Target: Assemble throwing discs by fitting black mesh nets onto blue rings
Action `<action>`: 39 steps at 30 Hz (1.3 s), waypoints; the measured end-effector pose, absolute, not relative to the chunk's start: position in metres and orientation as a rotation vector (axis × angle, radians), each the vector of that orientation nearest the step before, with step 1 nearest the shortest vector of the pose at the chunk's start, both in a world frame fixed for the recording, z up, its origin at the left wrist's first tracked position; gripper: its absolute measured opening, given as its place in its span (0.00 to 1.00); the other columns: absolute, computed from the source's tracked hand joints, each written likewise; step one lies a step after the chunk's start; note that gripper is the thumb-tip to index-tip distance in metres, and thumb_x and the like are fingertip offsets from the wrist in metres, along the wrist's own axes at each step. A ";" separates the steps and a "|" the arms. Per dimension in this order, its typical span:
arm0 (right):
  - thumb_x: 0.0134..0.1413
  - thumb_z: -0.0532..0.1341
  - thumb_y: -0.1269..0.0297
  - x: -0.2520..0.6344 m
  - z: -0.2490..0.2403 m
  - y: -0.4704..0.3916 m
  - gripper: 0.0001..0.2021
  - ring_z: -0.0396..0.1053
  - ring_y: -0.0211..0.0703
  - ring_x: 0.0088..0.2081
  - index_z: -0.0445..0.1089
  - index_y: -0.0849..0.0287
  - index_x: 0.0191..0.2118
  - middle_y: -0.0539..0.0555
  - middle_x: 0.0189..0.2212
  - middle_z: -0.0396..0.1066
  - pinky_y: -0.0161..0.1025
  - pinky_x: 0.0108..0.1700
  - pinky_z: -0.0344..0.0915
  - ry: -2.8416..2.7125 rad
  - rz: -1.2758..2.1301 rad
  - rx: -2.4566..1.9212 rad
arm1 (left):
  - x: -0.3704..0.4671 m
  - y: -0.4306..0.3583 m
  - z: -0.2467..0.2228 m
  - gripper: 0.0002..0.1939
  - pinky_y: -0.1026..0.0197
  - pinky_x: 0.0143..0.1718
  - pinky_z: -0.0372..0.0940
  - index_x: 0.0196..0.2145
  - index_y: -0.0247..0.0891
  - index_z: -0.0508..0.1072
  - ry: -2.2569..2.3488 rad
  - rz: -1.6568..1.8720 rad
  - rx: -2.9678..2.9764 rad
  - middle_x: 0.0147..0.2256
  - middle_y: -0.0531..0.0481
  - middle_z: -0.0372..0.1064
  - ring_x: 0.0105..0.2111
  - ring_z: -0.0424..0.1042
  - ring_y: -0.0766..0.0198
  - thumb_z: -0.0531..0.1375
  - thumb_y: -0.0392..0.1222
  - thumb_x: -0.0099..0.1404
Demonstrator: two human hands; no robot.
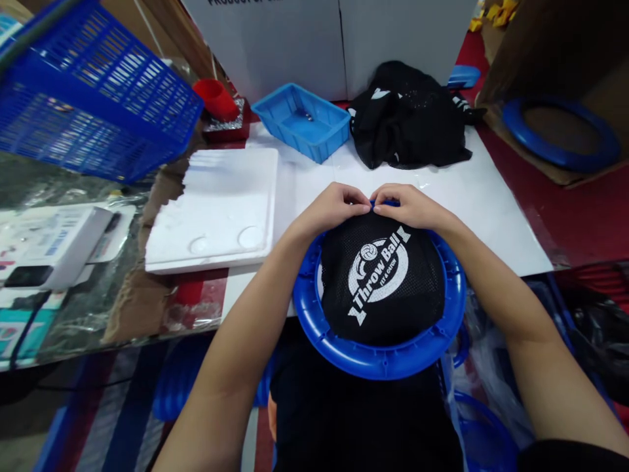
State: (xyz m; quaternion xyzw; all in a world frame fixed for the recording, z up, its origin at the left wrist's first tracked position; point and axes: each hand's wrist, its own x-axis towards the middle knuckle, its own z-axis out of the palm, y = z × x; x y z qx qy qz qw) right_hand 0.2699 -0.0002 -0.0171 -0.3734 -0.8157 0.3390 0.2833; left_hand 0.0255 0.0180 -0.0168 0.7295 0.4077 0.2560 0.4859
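Observation:
A blue plastic ring (381,364) lies at the table's front edge, its near side over my lap. Inside it is a black mesh net (339,262) printed in white with "Throw Ball". My left hand (341,203) and my right hand (405,204) meet at the far rim, fingertips almost touching. Each hand pinches the net's edge at the ring there, thumb against fingers. The far part of the rim is mostly covered by my hands. On the left side of the ring, a gap shows between net and rim.
Behind my hands stand a light-blue tray (339,131) with small metal bits and a heap of black mesh nets (413,124). A white foam lid (221,203) and a blue basket (113,85) are at left. Another blue ring (521,134) leans in a carton at right.

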 end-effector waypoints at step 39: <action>0.60 0.73 0.42 0.342 -0.016 -0.015 0.27 0.64 0.73 0.71 0.78 0.50 0.60 0.63 0.66 0.72 0.72 0.75 0.59 -2.302 0.599 -1.368 | -0.036 0.007 0.020 0.29 0.58 0.27 0.65 0.20 0.44 0.78 1.082 -0.032 2.037 0.19 0.47 0.74 0.21 0.71 0.59 0.63 0.64 0.72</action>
